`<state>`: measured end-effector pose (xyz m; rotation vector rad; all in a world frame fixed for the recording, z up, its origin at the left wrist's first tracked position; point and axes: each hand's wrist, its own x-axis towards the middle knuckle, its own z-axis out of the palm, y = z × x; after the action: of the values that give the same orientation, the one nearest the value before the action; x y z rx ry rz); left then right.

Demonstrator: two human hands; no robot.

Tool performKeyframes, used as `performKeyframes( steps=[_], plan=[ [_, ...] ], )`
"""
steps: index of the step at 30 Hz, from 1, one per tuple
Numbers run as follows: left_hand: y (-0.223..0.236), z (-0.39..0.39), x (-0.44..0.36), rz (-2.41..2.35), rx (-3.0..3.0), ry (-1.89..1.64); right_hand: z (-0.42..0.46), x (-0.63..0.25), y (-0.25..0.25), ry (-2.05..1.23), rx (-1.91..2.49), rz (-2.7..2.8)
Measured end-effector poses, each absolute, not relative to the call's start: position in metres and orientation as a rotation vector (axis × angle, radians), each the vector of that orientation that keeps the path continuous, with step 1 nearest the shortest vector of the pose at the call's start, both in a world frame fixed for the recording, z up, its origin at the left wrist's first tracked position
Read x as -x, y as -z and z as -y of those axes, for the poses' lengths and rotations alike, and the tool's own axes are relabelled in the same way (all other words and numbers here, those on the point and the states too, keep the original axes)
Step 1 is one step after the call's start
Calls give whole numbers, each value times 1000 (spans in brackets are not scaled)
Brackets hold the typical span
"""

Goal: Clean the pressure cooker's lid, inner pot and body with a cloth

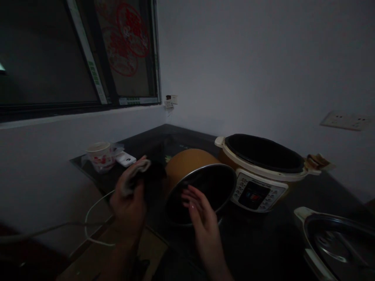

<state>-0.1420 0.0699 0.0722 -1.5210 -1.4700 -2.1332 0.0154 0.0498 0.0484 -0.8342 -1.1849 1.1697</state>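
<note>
An inner pot [190, 162], golden outside and dark inside, lies tilted on its side on the dark counter, its mouth facing me. My right hand [202, 218] is in front of that mouth, fingers apart and slightly curled, holding nothing. To the left of the pot, my left hand [129, 203] is closed around a folded pale cloth [136, 175], blurred and dim. Behind on the right stands the electric pressure cooker [260, 187] with its top uncovered and a control panel in front. Its lid [336, 242] lies upside down at the lower right.
A bagged paper cup [101, 156] and a white device [125, 159] stand at the counter's left edge. A white cable [88, 222] hangs below them. A brown folded item [318, 160] rests by the cooker's right handle. Walls with sockets [345, 120] close off the back.
</note>
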Motion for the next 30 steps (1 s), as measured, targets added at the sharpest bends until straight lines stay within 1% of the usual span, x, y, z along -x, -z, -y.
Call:
performKeyframes(
  steps=[3, 4, 6, 9, 12, 15, 18, 23, 26, 30],
  plan=[
    [-61, -98, 145, 1289, 1882, 1919, -70, 11, -48, -1312, 748, 1041],
    [-55, -102, 144, 1260, 2015, 1888, -76, 16, -51, -1328, 737, 1006],
    [-41, -101, 143, 1272, 2179, 1938, -84, 20, -60, -1327, 735, 976],
    [-23, -89, 146, 1267, 2273, 2005, -88, 19, -73, -1326, 731, 990],
    [-13, -82, 152, 1097, 2316, 1876, -81, 16, -80, -1303, 787, 1047],
    [-11, -81, 159, 891, 2293, 1674, -72, 10, -81, -1256, 862, 1116],
    [-18, -78, 161, 728, 2281, 1419, -66, -1, -76, -1223, 938, 1130],
    [-46, -67, 148, 714, 2372, 1009, -70, -30, -54, -1204, 1136, 949],
    [-69, -64, 137, 824, 2382, 865, -71, -45, -44, -1317, 983, 1073],
    [-97, -66, 127, 1011, 2419, 823, -62, -55, -46, -1425, 728, 1338]
  ],
)
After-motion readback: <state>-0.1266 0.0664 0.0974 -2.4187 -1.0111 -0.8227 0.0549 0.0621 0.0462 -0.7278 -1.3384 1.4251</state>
